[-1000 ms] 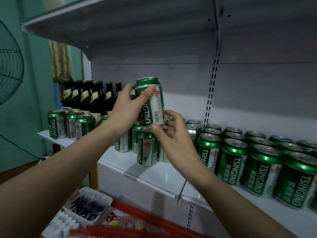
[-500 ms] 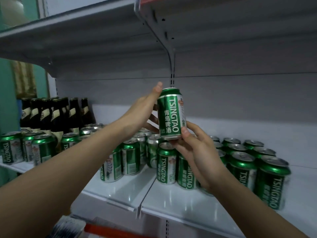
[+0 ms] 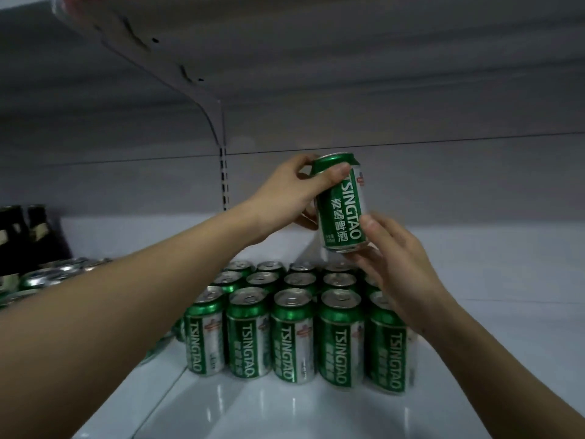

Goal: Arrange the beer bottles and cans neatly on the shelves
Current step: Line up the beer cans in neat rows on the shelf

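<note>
Green and silver, the held can [image 3: 342, 204] is hanging upright in the air above the block of cans [image 3: 294, 324], clear of their tops and in front of the grey back panel [image 3: 443, 185]. The left hand [image 3: 291, 193] is gripping its upper part: the thumb is lying across the front near the rim, and the other fingers are curling round the far side, largely hidden. The right hand [image 3: 399, 267] is steadying the base, with its thumb pressing on the lower side wall and its fingers cupping underneath; how far those fingers are spreading cannot be told. The block is standing in tidy rows near the front of the white shelf [image 3: 253, 413], labels mostly facing outward. At the far left, dark bottles [image 3: 22, 229] are standing behind another group of cans [image 3: 47, 277].

The step in hand appears to be placing this can with the block, either on a second tier or in a gap behind that is not visible. To do it well, the person should be keeping the can vertical while lowering it, setting its base squarely on the rims below or flat on the shelf, and turning the label forward to match the front row. Releasing the lower hand first, then the upper, should be limiting any wobble. Knocking a neighbouring can is the main risk.
</note>
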A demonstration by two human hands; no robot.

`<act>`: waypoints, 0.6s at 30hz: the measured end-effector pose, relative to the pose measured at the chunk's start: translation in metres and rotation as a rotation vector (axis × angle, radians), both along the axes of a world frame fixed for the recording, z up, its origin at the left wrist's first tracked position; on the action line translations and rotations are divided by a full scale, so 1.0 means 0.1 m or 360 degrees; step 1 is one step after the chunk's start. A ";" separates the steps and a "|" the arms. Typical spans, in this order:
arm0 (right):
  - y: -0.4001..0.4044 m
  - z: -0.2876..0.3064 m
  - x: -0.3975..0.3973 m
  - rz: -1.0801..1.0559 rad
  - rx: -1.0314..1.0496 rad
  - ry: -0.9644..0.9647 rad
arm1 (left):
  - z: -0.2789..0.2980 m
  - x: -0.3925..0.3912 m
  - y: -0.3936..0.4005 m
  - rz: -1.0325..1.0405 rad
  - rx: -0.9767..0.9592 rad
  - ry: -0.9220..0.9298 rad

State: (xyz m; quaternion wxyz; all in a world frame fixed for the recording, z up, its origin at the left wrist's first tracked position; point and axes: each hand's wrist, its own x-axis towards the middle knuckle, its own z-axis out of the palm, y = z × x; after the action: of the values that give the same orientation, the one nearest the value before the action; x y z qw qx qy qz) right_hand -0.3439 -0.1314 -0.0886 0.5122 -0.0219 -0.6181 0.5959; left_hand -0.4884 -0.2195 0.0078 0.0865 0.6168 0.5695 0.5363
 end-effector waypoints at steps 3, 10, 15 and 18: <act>0.28 0.04 0.16 -0.0271 0.0194 -0.0148 | 0.00 0.22 0.33 -0.0053 -0.0016 0.0052; 0.84 -0.27 0.40 -0.0585 0.0096 -0.0021 | -0.19 0.58 1.08 -0.0161 -0.0105 0.0240; 1.10 -0.49 0.49 -0.0679 -0.0033 -0.0125 | -0.45 0.66 1.51 -0.0218 -0.0172 0.0202; 1.24 -0.58 0.54 -0.0735 -0.0038 -0.0293 | -0.64 0.62 1.66 -0.0173 -0.0202 0.0245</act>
State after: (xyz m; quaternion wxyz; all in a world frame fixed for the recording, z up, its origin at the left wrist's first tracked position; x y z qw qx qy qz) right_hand -0.2901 -0.0073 -0.1463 0.5760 -0.2227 -0.6337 0.4658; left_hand -0.4268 -0.0530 -0.0566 0.1104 0.6794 0.5730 0.4449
